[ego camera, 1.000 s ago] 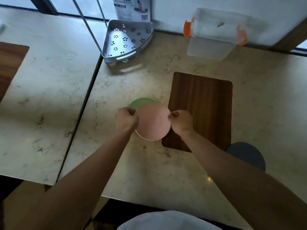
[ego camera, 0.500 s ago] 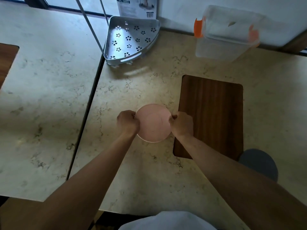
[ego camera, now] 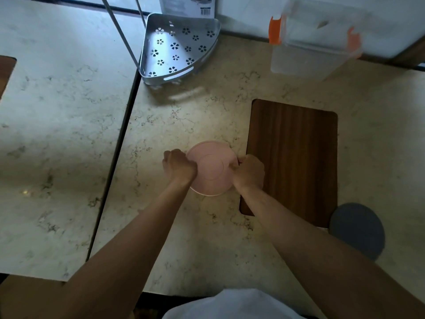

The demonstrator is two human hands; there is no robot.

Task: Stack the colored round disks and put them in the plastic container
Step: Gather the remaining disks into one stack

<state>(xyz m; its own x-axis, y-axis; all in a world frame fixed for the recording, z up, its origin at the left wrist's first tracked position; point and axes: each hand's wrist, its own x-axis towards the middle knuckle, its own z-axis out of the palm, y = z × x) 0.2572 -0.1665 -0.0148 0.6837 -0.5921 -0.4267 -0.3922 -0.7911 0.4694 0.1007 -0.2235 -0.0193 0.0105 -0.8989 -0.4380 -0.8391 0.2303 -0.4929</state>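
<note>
A pink round disk [ego camera: 212, 168] lies on the marble counter just left of a dark wooden board. My left hand [ego camera: 179, 166] grips its left rim and my right hand [ego camera: 249, 172] grips its right rim. The green disk seen a moment ago is hidden under the pink one. A blue-grey disk [ego camera: 357, 230] lies flat at the near right, past the board's corner. The clear plastic container [ego camera: 310, 40] with orange clips stands at the far right against the wall, its inside showing nothing I can make out.
A dark wooden board [ego camera: 294, 157] lies right of the hands. A perforated metal corner shelf [ego camera: 179, 49] with a thin rod sits at the back centre. A dark seam [ego camera: 117, 153] splits the counter into two slabs. The counter's front edge runs close to my body.
The pink disk has come down over the green disk, which no longer shows. Both hands stay on its rim. The view has shifted so everything sits further right.
</note>
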